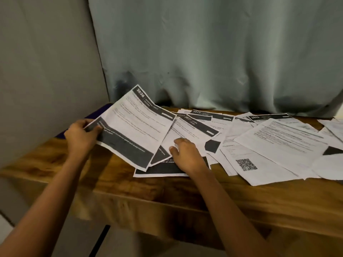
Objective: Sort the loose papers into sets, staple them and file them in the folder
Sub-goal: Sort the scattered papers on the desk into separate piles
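My left hand grips the lower left corner of a printed sheet headed 3638 and holds it tilted above the table, with at least one more sheet under it. My right hand rests with curled fingers on the papers lying beneath, touching a sheet headed 2437. Several loose printed sheets with black header bars lie spread across the wooden table to the right; one shows a QR code. A dark blue-purple edge, perhaps the folder, shows behind the lifted sheet at the left.
A grey-green curtain hangs right behind the table. A plain wall stands on the left. The table's front edge runs across the lower part of the view, with the floor below it.
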Demonstrator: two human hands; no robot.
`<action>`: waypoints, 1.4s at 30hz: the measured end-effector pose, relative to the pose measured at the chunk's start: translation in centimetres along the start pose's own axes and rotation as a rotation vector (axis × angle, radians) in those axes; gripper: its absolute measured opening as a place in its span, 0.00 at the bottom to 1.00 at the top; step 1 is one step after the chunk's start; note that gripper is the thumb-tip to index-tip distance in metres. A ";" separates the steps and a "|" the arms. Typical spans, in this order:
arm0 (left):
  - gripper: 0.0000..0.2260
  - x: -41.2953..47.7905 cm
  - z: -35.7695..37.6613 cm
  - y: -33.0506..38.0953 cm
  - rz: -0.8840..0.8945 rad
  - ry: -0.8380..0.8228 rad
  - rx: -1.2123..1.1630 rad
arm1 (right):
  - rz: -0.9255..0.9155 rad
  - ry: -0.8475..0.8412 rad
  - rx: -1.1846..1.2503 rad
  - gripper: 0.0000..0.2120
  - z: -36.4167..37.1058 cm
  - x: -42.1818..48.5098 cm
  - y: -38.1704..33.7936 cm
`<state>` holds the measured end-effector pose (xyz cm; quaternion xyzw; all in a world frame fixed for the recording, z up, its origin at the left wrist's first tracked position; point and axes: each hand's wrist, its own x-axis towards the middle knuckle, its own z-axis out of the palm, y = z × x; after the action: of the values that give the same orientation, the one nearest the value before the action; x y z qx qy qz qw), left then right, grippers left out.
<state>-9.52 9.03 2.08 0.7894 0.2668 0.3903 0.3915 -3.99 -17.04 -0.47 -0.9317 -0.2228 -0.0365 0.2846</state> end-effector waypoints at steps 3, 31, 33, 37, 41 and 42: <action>0.12 0.4 -2.9 -2.0 -0.081 0.040 0.010 | -0.043 -0.054 0.008 0.20 0.7 -1.2 -0.7; 0.28 -3.1 0.4 -6.2 0.318 -0.768 0.730 | -0.033 -0.014 -0.199 0.31 3.7 -2.5 -0.9; 0.27 -3.5 0.5 -6.3 0.318 -0.758 0.766 | -0.019 -0.005 -0.188 0.29 3.6 -2.6 -0.7; 0.26 -3.3 0.0 -6.4 0.291 -0.743 0.787 | -0.005 0.011 -0.175 0.27 3.5 -2.6 -0.7; 0.26 -3.2 -0.4 -6.6 0.279 -0.739 0.800 | -0.011 0.003 -0.157 0.25 3.3 -2.8 -0.9; 0.26 -3.2 -0.6 -6.6 0.278 -0.738 0.799 | -0.017 0.004 -0.154 0.25 3.2 -2.8 -0.9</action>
<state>-12.51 10.61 -4.48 0.9883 0.1327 0.0048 0.0745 -7.13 -15.70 -3.22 -0.9488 -0.2269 -0.0578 0.2122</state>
